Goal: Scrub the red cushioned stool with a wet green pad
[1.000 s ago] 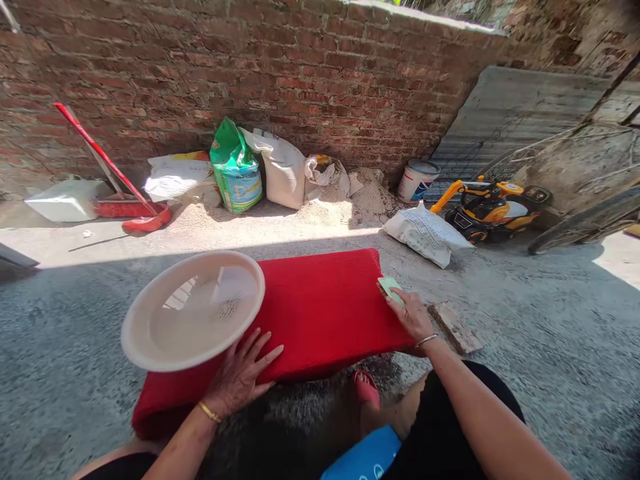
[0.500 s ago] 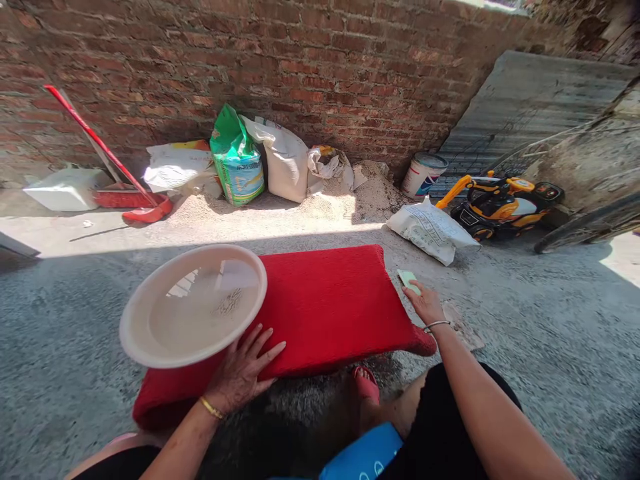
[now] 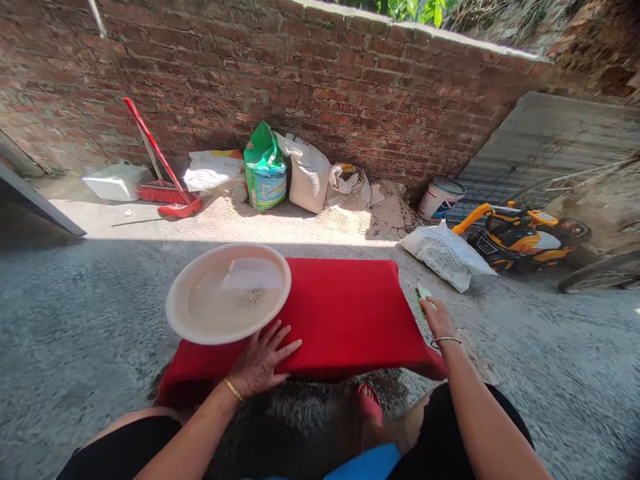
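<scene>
My left hand (image 3: 265, 357) lies with its fingers spread on the near edge of the red cloth (image 3: 345, 313), just below the basin. A pale pink basin (image 3: 180, 320) of water stands on the cloth's left part, with a patterned patch showing inside it. Off the cloth's right edge, my right hand (image 3: 440, 320) is closed around a light green scrub brush (image 3: 425, 293). The brush is tilted on its side, bristles facing left toward the cloth's side. The cloth covers a low, bench-like support whose form is mostly hidden.
Along the brick wall (image 3: 320, 80) stand a green sack (image 3: 265, 173), a white sack (image 3: 309, 177), a paint bucket (image 3: 441, 198), a red broom and dustpan (image 3: 180, 210) and a white box (image 3: 117, 182). A toy excavator (image 3: 525, 240) and a flat white bag (image 3: 447, 253) are at right.
The view has shifted, so the basin and cloth appear farther right. The brush has turned from its flat back to its side, showing bristles. My left hand stays spread on the cloth.
</scene>
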A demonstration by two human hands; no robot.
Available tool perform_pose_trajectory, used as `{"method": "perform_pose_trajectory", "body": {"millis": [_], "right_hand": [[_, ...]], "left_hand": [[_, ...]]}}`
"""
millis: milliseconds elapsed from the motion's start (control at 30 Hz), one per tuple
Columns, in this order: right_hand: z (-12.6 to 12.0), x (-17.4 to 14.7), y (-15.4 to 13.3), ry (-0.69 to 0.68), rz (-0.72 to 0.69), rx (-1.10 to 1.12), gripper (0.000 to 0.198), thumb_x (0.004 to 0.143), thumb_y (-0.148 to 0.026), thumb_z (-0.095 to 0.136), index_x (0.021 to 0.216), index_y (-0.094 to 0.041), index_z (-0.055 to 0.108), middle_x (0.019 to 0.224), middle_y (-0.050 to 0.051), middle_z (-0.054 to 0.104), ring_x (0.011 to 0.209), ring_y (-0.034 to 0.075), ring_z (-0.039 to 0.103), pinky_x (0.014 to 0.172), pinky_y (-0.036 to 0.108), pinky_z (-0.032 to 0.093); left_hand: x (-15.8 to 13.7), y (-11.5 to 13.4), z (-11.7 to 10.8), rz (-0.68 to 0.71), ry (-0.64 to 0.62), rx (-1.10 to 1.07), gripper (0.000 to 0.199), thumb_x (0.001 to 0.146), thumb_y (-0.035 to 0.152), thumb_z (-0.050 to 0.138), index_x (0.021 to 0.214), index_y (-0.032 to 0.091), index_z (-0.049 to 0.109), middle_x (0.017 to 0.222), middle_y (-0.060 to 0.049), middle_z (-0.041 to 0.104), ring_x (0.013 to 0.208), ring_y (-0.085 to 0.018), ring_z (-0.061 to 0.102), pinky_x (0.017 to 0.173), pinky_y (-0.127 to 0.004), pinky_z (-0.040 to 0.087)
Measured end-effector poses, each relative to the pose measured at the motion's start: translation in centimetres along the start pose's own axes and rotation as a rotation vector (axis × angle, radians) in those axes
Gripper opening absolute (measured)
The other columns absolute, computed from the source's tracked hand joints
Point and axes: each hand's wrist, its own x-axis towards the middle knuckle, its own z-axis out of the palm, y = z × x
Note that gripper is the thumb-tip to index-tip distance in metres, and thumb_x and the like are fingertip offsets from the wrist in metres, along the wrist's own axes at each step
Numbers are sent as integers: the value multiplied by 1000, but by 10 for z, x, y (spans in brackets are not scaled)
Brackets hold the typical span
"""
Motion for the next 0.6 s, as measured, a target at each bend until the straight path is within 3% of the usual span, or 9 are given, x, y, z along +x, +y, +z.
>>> {"method": "perform_pose_trajectory", "body": {"millis": [100, 200, 333, 433, 500, 600], "right_hand": [[11, -14, -21, -18, -49, 80, 63, 82, -62, 37, 118, -17, 61, 103, 14, 63, 95, 27, 56, 82, 39, 43], [35, -45, -62, -87, -306, 104, 61, 80, -63, 42, 118, -19, 62, 100, 11, 60, 95, 25, 55, 85, 38, 44], [72, -101, -123, -189, -629, 67, 44, 83, -51, 50, 117, -24, 63, 98, 8, 55, 90, 22, 56, 78, 34, 47], [85, -122, -146, -185, -829, -13, 37, 81, -42, 57, 115, -28, 64, 102, 8, 56, 94, 22, 56, 82, 34, 46], [81, -116, -140, -186, -843, -104, 37, 80, -40, 59, 115, -29, 63, 102, 8, 57, 92, 22, 57, 82, 35, 46], [60, -81, -104, -175, -649, -284, 40, 83, -45, 54, 117, -26, 62, 95, 8, 56, 89, 23, 58, 79, 36, 46]], "left_hand": [[-2, 0, 4, -11, -32, -48, 76, 72, 55, 65, 141, 41, 35, 149, -5, 36, 137, -34, 27, 109, -54, 16], [-4, -1, 7, -30, -50, -79, 77, 73, 56, 64, 142, 41, 33, 150, -6, 35, 138, -35, 26, 108, -56, 16], [-5, 0, 6, -29, -49, -84, 78, 73, 56, 63, 142, 41, 31, 150, -7, 35, 139, -35, 24, 107, -57, 17], [-5, 1, 7, -30, -64, -65, 83, 70, 51, 68, 143, 40, 30, 149, -8, 36, 138, -36, 26, 106, -57, 19], [-4, 2, 7, -37, -68, -63, 83, 69, 50, 69, 142, 40, 31, 149, -9, 36, 138, -36, 26, 105, -57, 20], [-4, 3, 7, -29, -54, -96, 78, 72, 55, 65, 142, 38, 33, 150, -9, 34, 138, -36, 24, 105, -56, 20]]}}
